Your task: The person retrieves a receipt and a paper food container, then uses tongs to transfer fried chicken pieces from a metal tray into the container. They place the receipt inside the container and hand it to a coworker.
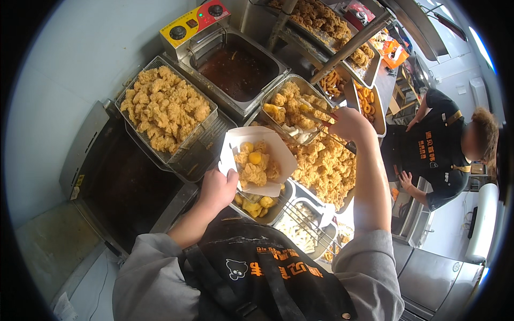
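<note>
My left hand (219, 187) holds a white paper food box (281, 160) by its side. Inside the open box lie pieces of fried chicken (253, 170) and yellow balls. With my right hand (353, 125) I grip a pair of tongs (321, 116), whose tips reach into a wire fryer basket (267, 114). That basket holds fried chicken, yellow pieces and white strips. Below it, a heap of fried chicken (325, 164) fills a large tray. Yellow fried pieces (257, 206) sit in a metal container under the box, beside a tray of white strips (299, 224) with a wire rack over part of it.
An electric deep fryer (241, 72) with dark oil stands at the back, next to a full basket of fried chicken (162, 108). A dark griddle (120, 180) lies at left. Upper right are a metal post (349, 46) and trays of curly fries (366, 102). A co-worker (433, 148) stands at right.
</note>
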`<state>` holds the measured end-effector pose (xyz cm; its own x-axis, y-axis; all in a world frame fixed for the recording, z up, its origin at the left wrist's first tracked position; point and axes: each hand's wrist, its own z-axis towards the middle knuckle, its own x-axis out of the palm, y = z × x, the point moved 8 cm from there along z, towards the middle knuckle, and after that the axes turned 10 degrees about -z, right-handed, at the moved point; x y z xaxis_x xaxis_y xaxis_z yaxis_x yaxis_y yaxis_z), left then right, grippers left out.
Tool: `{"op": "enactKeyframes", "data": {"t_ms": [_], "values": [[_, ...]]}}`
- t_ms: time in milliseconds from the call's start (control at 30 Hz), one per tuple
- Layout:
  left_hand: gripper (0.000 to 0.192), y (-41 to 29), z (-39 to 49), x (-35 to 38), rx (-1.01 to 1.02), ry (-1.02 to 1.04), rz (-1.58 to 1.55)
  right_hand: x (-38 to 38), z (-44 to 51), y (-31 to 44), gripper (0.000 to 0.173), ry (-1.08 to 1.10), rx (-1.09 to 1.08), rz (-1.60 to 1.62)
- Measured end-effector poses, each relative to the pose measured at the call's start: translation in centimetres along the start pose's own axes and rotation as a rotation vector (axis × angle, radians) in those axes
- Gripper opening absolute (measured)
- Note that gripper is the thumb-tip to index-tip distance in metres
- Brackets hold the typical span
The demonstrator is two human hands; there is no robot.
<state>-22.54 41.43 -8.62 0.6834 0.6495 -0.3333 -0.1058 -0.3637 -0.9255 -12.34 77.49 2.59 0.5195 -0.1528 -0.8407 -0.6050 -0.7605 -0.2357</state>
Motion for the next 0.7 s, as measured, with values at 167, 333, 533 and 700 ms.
{"op": "enactKeyframes", "data": {"t_ms": [167,333,533,700], "values": [[0.03,0.6,0.0,0.0,-0.017,-0.018,-0.026,-0.6,3.0,3.4,0.027,0.164,-0.013,-0.138],[0.033,1.2,-0.1,-0.1,-0.008,-0.034,-0.03,-2.1,5.0,6.9,0.055,0.22,0.049,-0.344],[0.037,2.4,-0.2,0.1,-0.05,-0.021,-0.022,-3.2,7.2,7.5,0.05,0.268,0.015,-0.425],[0.044,2.9,-0.2,0.5,-0.023,-0.05,0.008,-2.2,9.1,9.3,0.045,0.349,0.034,-0.42]]}}
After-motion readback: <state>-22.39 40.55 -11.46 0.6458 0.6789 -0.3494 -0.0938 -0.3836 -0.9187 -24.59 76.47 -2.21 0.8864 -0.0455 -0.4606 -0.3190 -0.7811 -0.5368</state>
